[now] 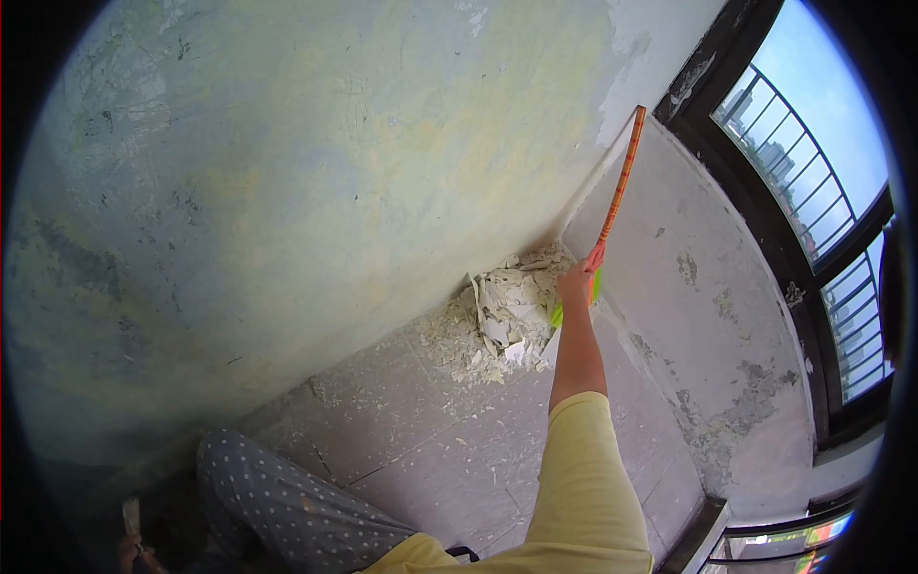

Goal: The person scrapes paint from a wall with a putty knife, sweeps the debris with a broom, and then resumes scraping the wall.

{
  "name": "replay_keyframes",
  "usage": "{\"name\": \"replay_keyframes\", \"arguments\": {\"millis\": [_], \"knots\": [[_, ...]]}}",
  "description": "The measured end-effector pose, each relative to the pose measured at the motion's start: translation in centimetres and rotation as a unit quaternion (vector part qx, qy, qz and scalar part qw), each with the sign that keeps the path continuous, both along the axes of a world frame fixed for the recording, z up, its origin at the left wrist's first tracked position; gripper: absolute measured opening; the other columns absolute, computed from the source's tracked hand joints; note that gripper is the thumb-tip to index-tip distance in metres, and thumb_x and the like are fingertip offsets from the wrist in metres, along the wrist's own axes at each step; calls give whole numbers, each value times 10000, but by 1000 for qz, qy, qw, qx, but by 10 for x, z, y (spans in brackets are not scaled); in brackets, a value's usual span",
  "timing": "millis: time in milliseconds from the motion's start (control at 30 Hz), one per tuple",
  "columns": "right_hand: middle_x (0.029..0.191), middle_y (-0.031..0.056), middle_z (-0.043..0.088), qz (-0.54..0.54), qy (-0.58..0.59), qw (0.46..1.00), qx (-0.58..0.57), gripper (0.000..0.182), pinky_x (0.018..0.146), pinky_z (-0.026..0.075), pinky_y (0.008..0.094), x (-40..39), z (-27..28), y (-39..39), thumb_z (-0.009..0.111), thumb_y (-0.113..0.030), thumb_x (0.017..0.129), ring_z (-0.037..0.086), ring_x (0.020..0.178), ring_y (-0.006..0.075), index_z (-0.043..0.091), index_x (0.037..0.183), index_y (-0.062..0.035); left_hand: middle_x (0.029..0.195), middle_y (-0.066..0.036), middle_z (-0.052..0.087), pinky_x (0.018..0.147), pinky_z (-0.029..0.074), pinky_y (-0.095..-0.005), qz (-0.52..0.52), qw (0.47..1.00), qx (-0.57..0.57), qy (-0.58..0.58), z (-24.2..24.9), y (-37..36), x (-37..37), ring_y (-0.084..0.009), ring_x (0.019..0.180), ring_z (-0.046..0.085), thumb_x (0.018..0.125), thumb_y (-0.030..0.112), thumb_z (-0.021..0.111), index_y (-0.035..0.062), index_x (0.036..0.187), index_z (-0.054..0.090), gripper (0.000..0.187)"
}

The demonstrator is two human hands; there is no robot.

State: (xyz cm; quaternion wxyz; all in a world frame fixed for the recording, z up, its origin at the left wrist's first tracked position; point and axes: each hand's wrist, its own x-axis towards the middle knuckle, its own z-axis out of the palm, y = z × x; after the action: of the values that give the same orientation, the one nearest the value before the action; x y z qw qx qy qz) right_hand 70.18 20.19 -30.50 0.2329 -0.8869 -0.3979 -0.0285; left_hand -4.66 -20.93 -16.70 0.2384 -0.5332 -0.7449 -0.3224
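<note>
My right hand (577, 281) is closed round the lower part of an orange-brown banded stick (623, 182), which slants up toward the corner beside the window. Bright green bristles or plastic (558, 314) show just under this hand, beside a heap of peeled paint and plaster flakes (512, 301) in the corner. Down at the lower left, in shadow, my left hand (130, 552) grips a scraper-like tool (131, 517) with a pale upright blade. How far the green part reaches behind my arm is hidden.
A patchy green-yellow wall (316, 191) rises on the left. Small flakes lie scattered over the grey tiled floor (430, 459). On the right, a low scuffed wall (708, 287) runs below a dark-framed window (765, 182) with railings outside. My bent knee (277, 488) is at the lower left.
</note>
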Motion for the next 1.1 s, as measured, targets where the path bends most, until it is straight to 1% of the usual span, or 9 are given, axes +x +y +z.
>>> {"name": "replay_keyframes", "arguments": {"millis": [67,233,567,633,700,800,867,967,1100], "knots": [[1312,357,418,-40,-33,999,5,338,836,541,461,-8,6,-11,574,-109,876,622,1002,434,454,1176,-10,872,-96,622,703,485,-344,-14,1000,3,-22,-6,-6,-1,-222,787,576,1036,299,308,31,981,604,404],[869,213,657,-130,-106,972,165,145,682,522,479,-18,39,-43,540,24,822,657,835,402,513,960,-13,921,-97,607,719,465,-332,-60,995,5,-76,-18,-21,-9,-212,822,560,1025,280,357,32,1007,573,329],[698,94,570,-9,-100,901,423,161,611,471,340,-48,138,-134,564,74,774,537,592,265,451,830,-26,1020,-99,576,751,425,-307,-185,966,37,-180,-31,-28,-32,-193,892,527,1003,240,456,35,1058,510,219],[816,79,640,49,12,890,453,273,646,478,309,-57,134,-167,626,93,754,591,678,193,444,912,-36,1040,-100,570,757,417,-302,-216,954,52,-201,-32,-22,-37,-189,907,520,999,232,476,35,1069,497,210],[1042,103,664,60,322,845,424,459,744,499,300,-102,145,-212,671,96,734,635,802,207,432,1095,-56,1060,-100,564,764,409,-297,-244,942,66,-222,-29,-20,-38,-185,921,514,994,224,496,36,1079,484,207],[1300,171,554,100,406,835,358,689,855,507,364,-134,144,-259,707,67,721,610,1037,293,358,1293,-88,1060,-104,569,767,416,-302,-220,939,93,-246,-27,-19,-23,-197,954,522,992,218,500,42,1069,482,193],[1462,185,370,162,426,805,379,748,944,475,430,-124,136,-266,720,-84,763,376,1333,304,328,1398,-135,1028,-111,569,750,413,-306,-216,939,98,-251,-22,-24,-15,-197,915,520,979,194,503,45,1047,475,167],[1390,98,481,290,484,742,363,526,975,430,402,-147,171,-268,602,-318,882,505,1236,262,391,1331,-144,999,-119,571,728,411,-306,-204,935,104,-270,-20,-42,-16,-198,881,519,967,171,507,46,1032,467,147],[886,70,602,403,552,666,298,305,687,465,305,-188,209,-251,497,-370,971,588,765,168,483,1117,-102,1005,-118,576,725,415,-297,-205,932,133,-268,-23,-64,-31,-190,891,524,967,166,510,45,1037,469,146]]}}
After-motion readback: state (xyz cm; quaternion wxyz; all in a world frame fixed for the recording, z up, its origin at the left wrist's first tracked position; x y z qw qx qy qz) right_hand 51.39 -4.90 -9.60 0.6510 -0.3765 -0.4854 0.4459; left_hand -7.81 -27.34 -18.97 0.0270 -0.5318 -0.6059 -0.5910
